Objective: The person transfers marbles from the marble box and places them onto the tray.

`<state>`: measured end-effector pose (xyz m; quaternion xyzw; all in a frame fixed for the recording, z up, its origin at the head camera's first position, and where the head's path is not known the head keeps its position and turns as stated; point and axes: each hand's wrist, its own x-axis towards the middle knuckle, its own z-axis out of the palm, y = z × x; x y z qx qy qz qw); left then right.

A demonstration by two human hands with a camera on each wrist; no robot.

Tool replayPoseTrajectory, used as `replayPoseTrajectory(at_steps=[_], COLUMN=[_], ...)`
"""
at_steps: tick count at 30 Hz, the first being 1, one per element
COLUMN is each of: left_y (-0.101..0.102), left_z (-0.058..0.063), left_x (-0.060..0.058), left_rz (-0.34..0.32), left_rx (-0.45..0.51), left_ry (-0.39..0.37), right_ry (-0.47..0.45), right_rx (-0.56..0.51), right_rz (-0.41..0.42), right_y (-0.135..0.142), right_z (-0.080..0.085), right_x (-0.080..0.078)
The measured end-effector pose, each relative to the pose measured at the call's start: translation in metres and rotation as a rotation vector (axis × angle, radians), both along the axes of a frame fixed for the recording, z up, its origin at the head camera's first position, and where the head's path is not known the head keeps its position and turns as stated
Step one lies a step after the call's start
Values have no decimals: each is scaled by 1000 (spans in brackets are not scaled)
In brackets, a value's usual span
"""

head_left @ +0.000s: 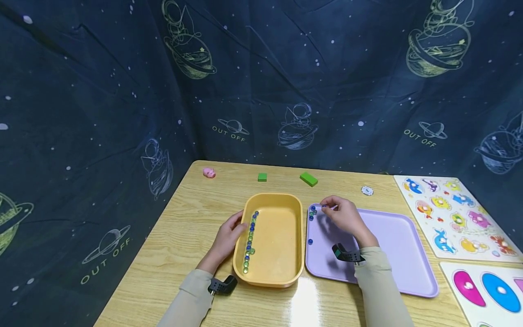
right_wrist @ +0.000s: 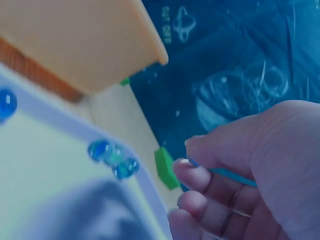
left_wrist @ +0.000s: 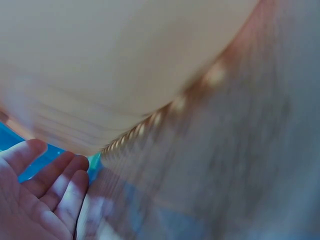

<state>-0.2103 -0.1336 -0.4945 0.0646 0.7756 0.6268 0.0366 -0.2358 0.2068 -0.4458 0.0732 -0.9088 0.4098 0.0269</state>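
Note:
My right hand is over the far left corner of the purple tray, pinching a blue marble between thumb and forefinger, mostly hidden by the fingertips. Several marbles cluster in that corner below it, and one blue marble lies farther down the tray's left side. Beside the left wall of the yellow bin is my left hand, fingers loosely extended outside it and thumb at the rim. Along the bin's left side runs a line of blue and yellow-green marbles, with one just beside it.
Behind the bin and tray lie a pink pig, a green square block, a longer green block and a round white disc. On the right are an animal puzzle board and a shape puzzle board.

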Motion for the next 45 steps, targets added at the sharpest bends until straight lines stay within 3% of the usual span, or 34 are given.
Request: replayPoseTrajectory(at_steps=[10,17,33,40,45], left_y=[0,1,1,1,1], left_z=[-2,-2,-2,0,13], left_x=[0,-1,0,-1,4], left_rz=[8,21,21,7,-28], left_rx=[7,-17,-4,-2,24], left_ry=[11,-11,-17,-30,-43], right_ry=[-59,-110,-114,-87,-43], right_rx=[86,79,83,77,62], right_rz=[-66,-91,-63,-53,-9], right_y=[14,17,15,12,3], right_z=[-16,-24,-24,-13,6], right_x=[-4,-6,-4,-4,2])
